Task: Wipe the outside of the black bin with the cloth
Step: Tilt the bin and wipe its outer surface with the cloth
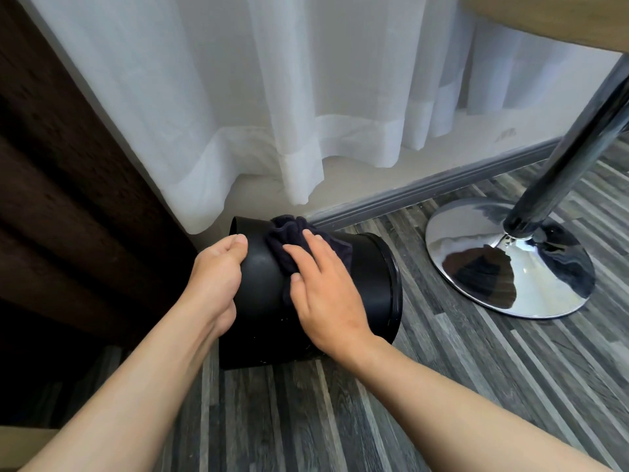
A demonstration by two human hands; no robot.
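A black bin lies on its side on grey wood-plank flooring, hemmed in by a dark brown curtain on the left and a sheer white curtain hanging just behind it; a chrome table base stands clear to the right. The left hand grips the bin's closed end, fingers curled around it. The right hand lies flat, fingers spread, pressing a bunched dark cloth against the smooth, matte, rimmed side wall.
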